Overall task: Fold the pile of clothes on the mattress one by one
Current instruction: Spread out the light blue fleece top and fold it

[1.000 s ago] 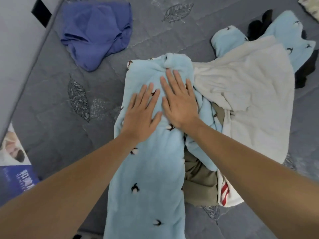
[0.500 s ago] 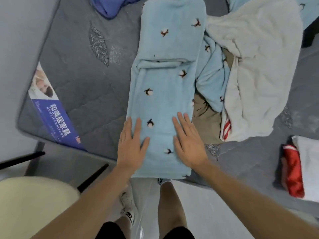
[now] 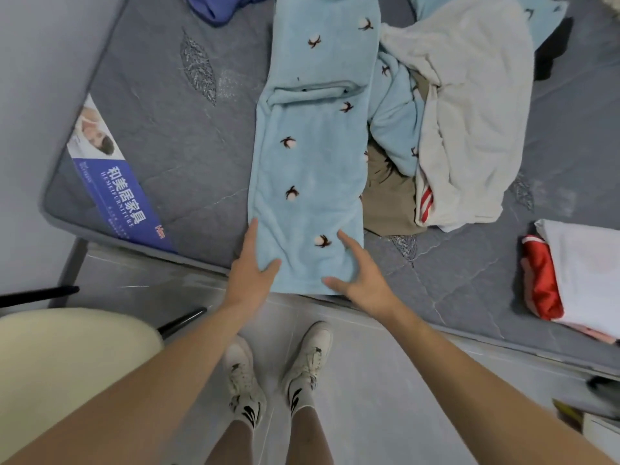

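A long light-blue fleece garment (image 3: 312, 162) with small cotton-flower prints lies stretched out on the grey mattress (image 3: 161, 105), its near hem at the mattress edge. My left hand (image 3: 250, 266) rests at the hem's left corner, with straight fingers along the side edge and the thumb on the fabric. My right hand (image 3: 360, 273) lies with spread fingers on the hem's right corner. The pile sits to the right. It holds a cream-white garment (image 3: 469, 112), an olive garment (image 3: 385, 199) and more light-blue fleece (image 3: 396, 129).
A crumpled blue garment (image 3: 218, 5) lies at the top left. A folded white and red stack (image 3: 577, 273) sits at the right. A blue label (image 3: 114, 182) marks the mattress corner. A cream chair seat (image 3: 60, 364) stands at the lower left, by my shoes (image 3: 278, 370).
Both hands slid down the blue garment from its far end to its near hem. They spread apart to the two corners, and the view tilted down to the mattress edge and floor.
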`<state>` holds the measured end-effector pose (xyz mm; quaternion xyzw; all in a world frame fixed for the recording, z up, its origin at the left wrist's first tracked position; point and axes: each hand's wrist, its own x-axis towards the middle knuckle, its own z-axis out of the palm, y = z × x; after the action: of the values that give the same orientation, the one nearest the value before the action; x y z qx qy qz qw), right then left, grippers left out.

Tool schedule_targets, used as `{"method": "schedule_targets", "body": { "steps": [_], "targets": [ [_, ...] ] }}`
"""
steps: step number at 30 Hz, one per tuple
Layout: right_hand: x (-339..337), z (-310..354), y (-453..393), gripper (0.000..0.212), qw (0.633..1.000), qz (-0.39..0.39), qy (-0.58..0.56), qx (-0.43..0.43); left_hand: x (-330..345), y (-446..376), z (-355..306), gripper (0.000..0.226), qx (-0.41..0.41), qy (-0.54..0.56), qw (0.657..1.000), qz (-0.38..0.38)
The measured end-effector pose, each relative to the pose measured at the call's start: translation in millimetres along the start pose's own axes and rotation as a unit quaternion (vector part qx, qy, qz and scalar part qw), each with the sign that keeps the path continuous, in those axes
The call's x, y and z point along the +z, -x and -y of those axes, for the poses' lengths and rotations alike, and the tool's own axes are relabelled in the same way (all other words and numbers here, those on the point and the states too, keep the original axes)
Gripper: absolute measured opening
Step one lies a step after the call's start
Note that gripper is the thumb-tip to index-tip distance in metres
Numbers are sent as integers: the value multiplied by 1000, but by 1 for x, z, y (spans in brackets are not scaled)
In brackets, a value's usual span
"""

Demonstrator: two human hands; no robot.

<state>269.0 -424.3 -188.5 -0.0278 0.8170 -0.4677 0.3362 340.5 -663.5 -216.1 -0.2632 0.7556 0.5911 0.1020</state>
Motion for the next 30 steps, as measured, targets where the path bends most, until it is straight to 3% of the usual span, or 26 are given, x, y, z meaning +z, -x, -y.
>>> {"method": "schedule_targets", "body": {
  "steps": [3, 6, 9, 11, 14, 17, 19, 23, 25, 28, 30],
  "targets": [
    [-11, -8, 12, 111, 992, 46, 109, -51, -13, 11, -2, 74, 59, -66, 993, 80],
    [-12, -19, 19, 117, 948, 22, 276, -158, -24, 18, 5, 74, 108, -170, 967, 157],
    [-8, -22, 12, 118, 911, 1, 377, -165, -27, 12, 6, 70, 130, -200, 961, 137],
    [-9, -18, 4, 106, 898, -11, 405, -169, -27, 7, 2, 64, 134, -190, 967, 103],
    [-15, -7, -3, 67, 883, -13, 420, -210, -31, 7, -3, 58, 147, -198, 966, 74],
    [-29, 9, -9, 33, 867, -66, 414, -270, -44, 7, -12, 56, 183, -243, 952, 34],
    [-46, 23, -13, 16, 877, -64, 376, -293, -55, 0, -23, 53, 188, -258, 948, 8],
    [-78, 63, -33, 11, 945, -43, 254, -202, -67, -27, -67, 26, 181, -202, 962, -27],
    [-88, 84, -55, 26, 949, -74, 250, -178, -66, -51, -92, 28, 136, -133, 981, -27],
    [-93, 105, -95, 37, 947, -143, 235, -168, -58, -101, -115, 8, 57, -85, 993, -58],
    [-91, 106, -119, 36, 943, -188, 231, -146, -48, -132, -117, 24, 14, -78, 993, -89]
  ]
}}
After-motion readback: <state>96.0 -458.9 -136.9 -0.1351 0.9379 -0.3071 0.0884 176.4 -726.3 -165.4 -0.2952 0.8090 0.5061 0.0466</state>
